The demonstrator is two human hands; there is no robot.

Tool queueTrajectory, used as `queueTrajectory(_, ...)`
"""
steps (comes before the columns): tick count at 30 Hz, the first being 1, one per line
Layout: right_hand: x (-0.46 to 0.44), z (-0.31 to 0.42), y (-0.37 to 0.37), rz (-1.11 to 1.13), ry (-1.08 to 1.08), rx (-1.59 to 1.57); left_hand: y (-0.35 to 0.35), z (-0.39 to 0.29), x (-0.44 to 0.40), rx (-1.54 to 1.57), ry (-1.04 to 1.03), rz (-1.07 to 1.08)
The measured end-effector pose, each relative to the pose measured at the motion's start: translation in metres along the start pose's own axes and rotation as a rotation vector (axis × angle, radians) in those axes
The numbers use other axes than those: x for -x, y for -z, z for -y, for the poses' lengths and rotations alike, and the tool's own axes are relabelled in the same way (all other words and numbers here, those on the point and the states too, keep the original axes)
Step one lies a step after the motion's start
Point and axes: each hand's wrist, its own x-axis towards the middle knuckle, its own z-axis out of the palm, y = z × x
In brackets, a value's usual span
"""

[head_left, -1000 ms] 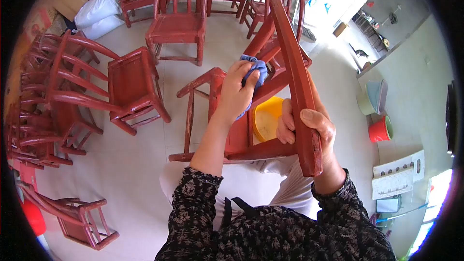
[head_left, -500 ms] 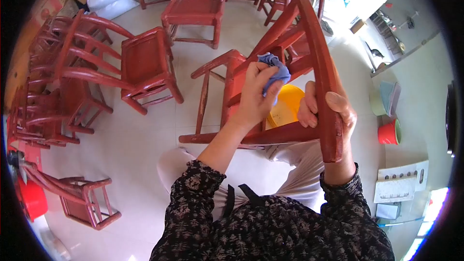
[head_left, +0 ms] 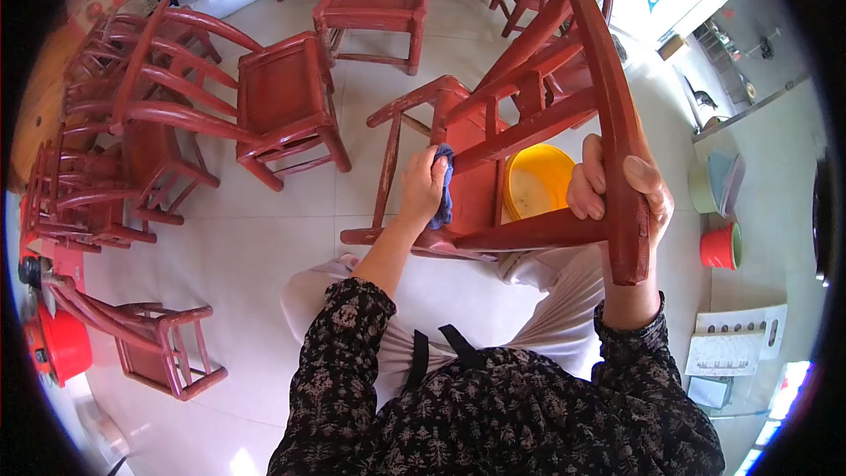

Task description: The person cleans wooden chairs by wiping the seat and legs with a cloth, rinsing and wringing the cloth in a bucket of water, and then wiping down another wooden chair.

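Observation:
A red wooden chair (head_left: pixel 610 79) is tipped in front of me, its backrest toward me and to the right. My right hand (head_left: pixel 621 183) is wrapped round the thick top rail of that backrest. In my left hand (head_left: pixel 424 187) is a bunched blue cloth (head_left: pixel 446 198), gripped against the chair by the seat, near the far end of a back slat. Behind the chair's frame stands a yellow basin (head_left: pixel 539 178) on the floor, partly hidden by the backrest.
Several red chairs stand left and ahead, including one close by (head_left: pixel 280 92) and a small one at lower left (head_left: pixel 172 353). A red bucket (head_left: pixel 66 348) sits at far left. Along the right wall are a red-green pot (head_left: pixel 719 247) and white boards (head_left: pixel 727 348).
My left hand and the cloth have moved from the middle of the backrest down and left toward the seat. My right hand keeps its hold on the rail. The view has shifted slightly.

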Motion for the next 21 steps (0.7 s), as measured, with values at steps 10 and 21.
queueTrajectory(10, -0.003, -0.003, -0.001, 0.013, -0.003, 0.009, -0.033, 0.05, -0.062, -0.234, 0.125, 0.007)
queueTrajectory(21, 0.005, -0.007, -0.003, -0.08, -0.01, -0.069, -0.046, 0.056, -0.115, -0.195, 0.113, -0.07)
